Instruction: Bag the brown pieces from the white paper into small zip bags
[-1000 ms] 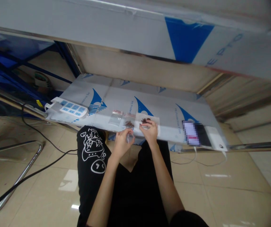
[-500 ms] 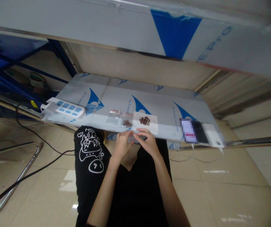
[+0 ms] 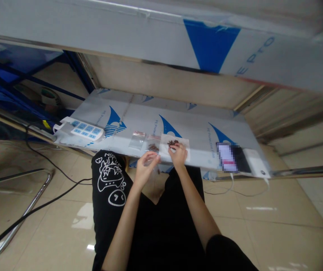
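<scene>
My left hand (image 3: 146, 165) is closed, pinching a small clear plastic bag (image 3: 157, 168) at the shelf's front edge. A dark speck shows through the bag. Over on the white paper sheet (image 3: 186, 146), my right hand (image 3: 179, 155) reaches into a pile of small brown pieces (image 3: 172, 142). Its fingertips are pressed together at the pile, and what they pinch is too small to make out. Left of the paper lies a clear zip bag of brown pieces (image 3: 152, 147). Beside that one is a flat clear zip bag (image 3: 137, 140) with a red seal line.
The film-covered shelf (image 3: 122, 101) holds a white device with blue squares (image 3: 87, 130) at its left. A blurred-out phone (image 3: 227, 157) and a white box (image 3: 255, 162) lie at the right, with white cables hanging down. A blue-marked panel (image 3: 155, 34) crosses above.
My right hand has left my left hand and moved up and right to the brown pile. My left hand stays near the edge, with the small bag now showing. The view has shifted slightly.
</scene>
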`<act>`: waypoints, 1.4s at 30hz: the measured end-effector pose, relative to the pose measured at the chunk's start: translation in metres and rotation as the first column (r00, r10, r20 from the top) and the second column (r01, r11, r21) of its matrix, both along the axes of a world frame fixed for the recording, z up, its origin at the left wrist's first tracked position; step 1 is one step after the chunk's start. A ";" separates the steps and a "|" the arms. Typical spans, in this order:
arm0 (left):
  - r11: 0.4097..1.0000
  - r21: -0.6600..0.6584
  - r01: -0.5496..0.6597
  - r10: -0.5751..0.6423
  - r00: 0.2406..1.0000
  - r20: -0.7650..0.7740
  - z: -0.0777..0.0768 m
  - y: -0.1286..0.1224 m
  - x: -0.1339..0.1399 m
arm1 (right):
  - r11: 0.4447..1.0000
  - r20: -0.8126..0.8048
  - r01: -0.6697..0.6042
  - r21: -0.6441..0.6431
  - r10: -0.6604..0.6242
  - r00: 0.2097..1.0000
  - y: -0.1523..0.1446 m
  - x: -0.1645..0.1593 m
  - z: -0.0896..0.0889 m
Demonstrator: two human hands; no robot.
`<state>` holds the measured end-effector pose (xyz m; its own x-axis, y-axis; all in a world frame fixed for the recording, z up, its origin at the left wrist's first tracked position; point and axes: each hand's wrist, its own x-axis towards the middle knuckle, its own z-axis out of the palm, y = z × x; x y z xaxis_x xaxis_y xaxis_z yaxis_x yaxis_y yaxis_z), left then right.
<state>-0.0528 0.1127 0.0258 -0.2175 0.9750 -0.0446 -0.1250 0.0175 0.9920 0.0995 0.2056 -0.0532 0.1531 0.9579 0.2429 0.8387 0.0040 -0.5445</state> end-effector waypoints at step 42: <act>0.995 0.059 0.082 -0.066 0.969 -0.240 -0.014 0.000 -0.009 | 0.998 -0.066 0.045 -0.053 -0.048 0.997 -0.012 0.021 0.001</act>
